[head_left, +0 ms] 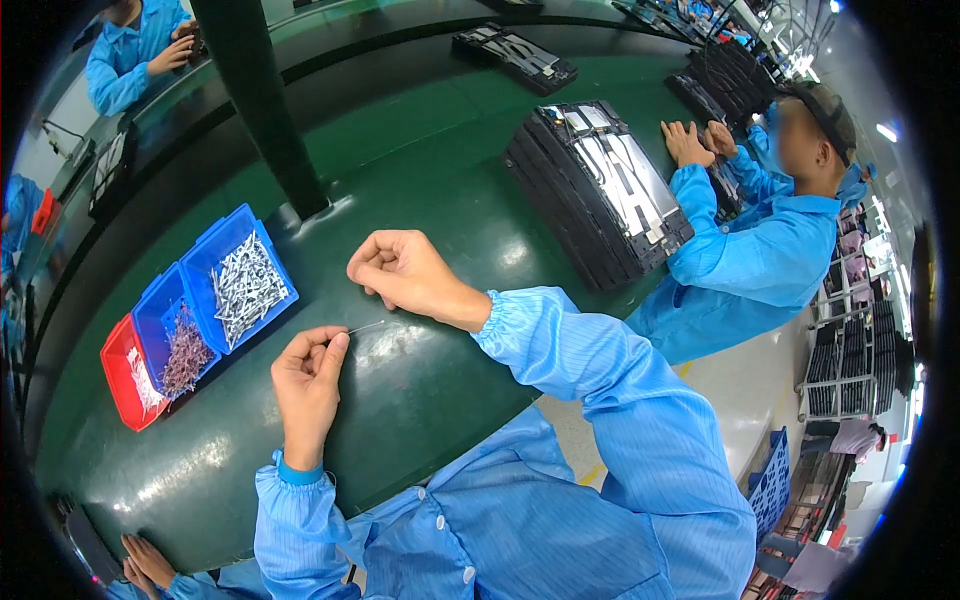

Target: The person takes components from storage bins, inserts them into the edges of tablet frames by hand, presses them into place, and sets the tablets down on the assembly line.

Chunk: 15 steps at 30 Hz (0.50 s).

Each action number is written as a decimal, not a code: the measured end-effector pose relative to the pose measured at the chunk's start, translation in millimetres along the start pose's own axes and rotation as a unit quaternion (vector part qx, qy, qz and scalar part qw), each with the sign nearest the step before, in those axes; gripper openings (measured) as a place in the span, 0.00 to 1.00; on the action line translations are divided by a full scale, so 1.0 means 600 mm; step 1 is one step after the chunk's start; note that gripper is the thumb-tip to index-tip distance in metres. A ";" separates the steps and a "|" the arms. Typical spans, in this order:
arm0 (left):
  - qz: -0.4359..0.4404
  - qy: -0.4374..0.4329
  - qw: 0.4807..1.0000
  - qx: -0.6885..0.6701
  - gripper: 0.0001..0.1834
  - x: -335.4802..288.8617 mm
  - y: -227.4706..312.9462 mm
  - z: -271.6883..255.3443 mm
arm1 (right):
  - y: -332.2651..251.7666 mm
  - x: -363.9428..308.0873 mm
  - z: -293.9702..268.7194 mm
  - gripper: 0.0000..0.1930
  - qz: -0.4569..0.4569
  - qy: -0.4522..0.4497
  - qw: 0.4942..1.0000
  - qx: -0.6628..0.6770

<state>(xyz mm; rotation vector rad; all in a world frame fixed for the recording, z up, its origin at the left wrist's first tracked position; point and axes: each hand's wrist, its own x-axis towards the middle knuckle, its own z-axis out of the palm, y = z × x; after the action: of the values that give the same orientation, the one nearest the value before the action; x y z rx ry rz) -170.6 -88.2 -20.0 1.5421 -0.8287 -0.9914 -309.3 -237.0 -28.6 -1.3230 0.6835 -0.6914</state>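
Over the green table (pixel 440 375), my left hand (pixel 306 388) pinches a thin, pale, wire-like piece (pixel 367 327) between thumb and forefinger; its free end points right. My right hand (pixel 405 272) hovers a little farther off, with fingers curled in and thumb against the forefinger. Whatever it may hold is hidden. To the left of my hands three small bins stand in a row. One blue bin (pixel 268 322) holds silvery slim pieces, another blue bin (pixel 146 312) holds reddish-brown ones, and a red bin (pixel 117 382) holds white ones.
A tall stack of black panels (pixel 565 200) stands right of my hands. Beside it a co-worker (pixel 760 240) in blue handles another panel. A dark green post (pixel 262 110) rises behind the bins. Another panel (pixel 515 58) lies at the back; a person's hands (pixel 148 563) rest at lower left.
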 end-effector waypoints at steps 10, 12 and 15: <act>0.007 -0.001 1.000 0.002 0.07 0.002 -0.008 -0.004 | -0.006 -0.001 0.001 0.06 0.005 0.001 1.000 -0.014; 0.002 -0.002 1.000 -0.002 0.07 0.003 -0.006 -0.003 | -0.010 -0.002 0.000 0.05 0.009 0.001 1.000 -0.013; -0.006 0.002 1.000 -0.005 0.07 0.001 -0.001 -0.001 | -0.007 0.000 0.000 0.05 0.011 0.001 1.000 -0.011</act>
<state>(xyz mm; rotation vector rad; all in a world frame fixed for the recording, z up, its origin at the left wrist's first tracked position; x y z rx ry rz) -169.8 -88.5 -20.6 1.5432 -0.8108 -0.9991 -309.5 -237.4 -24.4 -1.3338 0.7075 -0.6685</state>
